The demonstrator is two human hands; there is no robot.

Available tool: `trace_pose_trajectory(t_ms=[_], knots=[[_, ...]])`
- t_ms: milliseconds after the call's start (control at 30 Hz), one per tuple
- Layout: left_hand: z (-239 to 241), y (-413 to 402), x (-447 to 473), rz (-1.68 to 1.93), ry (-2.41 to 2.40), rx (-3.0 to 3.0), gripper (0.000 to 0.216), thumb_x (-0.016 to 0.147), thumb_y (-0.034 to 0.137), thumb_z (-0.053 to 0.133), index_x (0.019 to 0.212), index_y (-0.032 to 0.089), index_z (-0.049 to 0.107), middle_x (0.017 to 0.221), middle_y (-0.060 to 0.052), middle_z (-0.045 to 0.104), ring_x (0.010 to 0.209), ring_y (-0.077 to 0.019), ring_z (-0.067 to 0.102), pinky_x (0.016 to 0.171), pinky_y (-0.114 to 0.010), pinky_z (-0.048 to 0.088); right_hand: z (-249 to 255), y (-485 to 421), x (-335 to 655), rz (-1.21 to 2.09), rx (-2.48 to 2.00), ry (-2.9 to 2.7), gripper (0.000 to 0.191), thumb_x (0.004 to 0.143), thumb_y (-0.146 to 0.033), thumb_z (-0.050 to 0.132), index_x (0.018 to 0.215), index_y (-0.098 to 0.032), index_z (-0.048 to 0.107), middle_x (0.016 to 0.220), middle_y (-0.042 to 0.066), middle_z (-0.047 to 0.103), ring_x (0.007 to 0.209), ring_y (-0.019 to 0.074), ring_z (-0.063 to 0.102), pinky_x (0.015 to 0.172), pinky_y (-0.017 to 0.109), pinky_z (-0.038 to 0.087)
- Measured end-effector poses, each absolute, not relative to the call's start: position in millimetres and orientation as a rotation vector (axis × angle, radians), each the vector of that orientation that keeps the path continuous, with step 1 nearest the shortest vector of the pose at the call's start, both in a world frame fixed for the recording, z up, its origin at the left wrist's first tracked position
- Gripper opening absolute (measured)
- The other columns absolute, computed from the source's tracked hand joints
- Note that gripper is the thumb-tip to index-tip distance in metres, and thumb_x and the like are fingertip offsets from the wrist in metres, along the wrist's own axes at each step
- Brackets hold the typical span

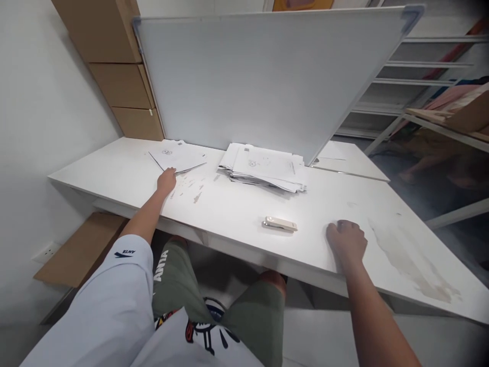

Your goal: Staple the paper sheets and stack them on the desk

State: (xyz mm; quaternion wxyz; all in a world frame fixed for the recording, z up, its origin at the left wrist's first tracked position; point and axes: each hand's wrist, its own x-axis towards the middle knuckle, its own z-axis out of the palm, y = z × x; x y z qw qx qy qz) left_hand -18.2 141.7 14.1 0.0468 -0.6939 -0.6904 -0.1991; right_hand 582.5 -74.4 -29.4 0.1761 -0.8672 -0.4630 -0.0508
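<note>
I sit at a white table (237, 214). My left hand (166, 181) reaches forward to the near edge of a small stack of white printed sheets (176, 155); its fingers are curled at the paper's edge, seemingly pinching it. My right hand (346, 239) rests on the table near the front edge, fingers curled under, nothing visible in it. A beige stapler (279, 224) lies on the table between my hands, closer to the right one. A larger, messy pile of printed papers (263, 167) lies behind the stapler.
A big whiteboard (267, 76) leans upright on the table's far side. Brown cardboard boxes (122, 81) are stacked at the back left against the wall. White metal shelving (431, 76) stands at the right. Flat cardboard (76, 250) lies on the floor at left.
</note>
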Motion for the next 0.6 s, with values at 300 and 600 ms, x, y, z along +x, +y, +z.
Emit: trace_pose_trajectory(t_ms=[300,600], knots=[[17.3,127.3,-9.2,-0.578,-1.904,-2.200,0.043,0.096,0.020,0.035,0.127,0.010,0.064,0.132,-0.017,0.063,0.127,-0.0305,0.056,0.108,-0.048,0.041,-30.2,-75.6,584.6,-0.127,-2.475,-1.318,0.056,0.088,-0.040,0.037,0.123,-0.005,0.063,0.121,0.024,0.061,0.112,0.0390,0.057,0.091,0.049,0.046],[16.0,134.6,-13.9,-0.444,-1.878,-2.356,0.047,0.093,0.037,0.048,0.131,0.013,0.062,0.141,-0.012,0.058,0.135,-0.0298,0.047,0.113,-0.042,0.037,-31.8,-75.0,585.0,-0.118,-2.465,-1.328,0.054,0.088,-0.040,0.039,0.123,-0.006,0.063,0.122,0.024,0.061,0.112,0.0380,0.058,0.092,0.049,0.047]])
